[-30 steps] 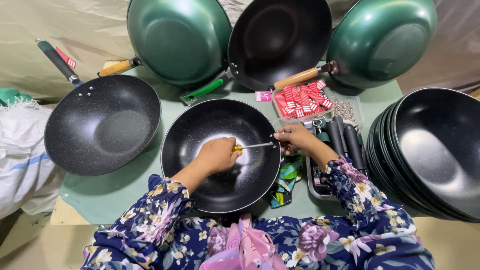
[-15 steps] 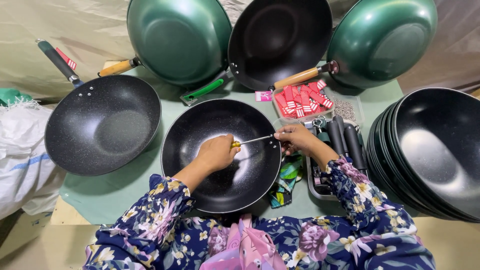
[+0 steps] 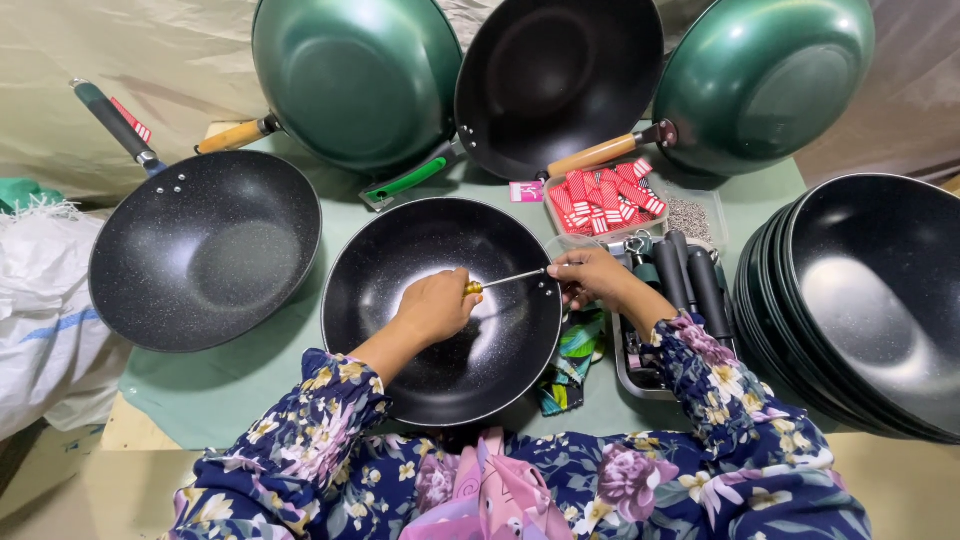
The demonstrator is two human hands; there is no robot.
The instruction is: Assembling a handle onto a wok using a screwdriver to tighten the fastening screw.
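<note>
A black speckled wok [image 3: 400, 250] without a handle lies in front of me on the green table cover. My left hand [image 3: 437, 305] is inside the wok, shut on the yellow handle of a screwdriver [image 3: 505, 281]. Its metal shaft points right, towards the wok's rim. My right hand [image 3: 590, 276] rests at that rim where the shaft's tip ends, fingers pinched there; what they hold is hidden.
Another black wok [image 3: 205, 250] with a dark handle sits to the left. Two green woks [image 3: 355, 75] [image 3: 765, 80] and a black one [image 3: 560, 80] lean at the back. A stack of handleless woks [image 3: 870, 300] stands right. A tray of black handles [image 3: 685, 285] and a box of red tags [image 3: 605, 200] lie nearby.
None of the woks has shifted. Both hands stay at the wok's right rim with the screwdriver; its shaft has tilted slightly.
</note>
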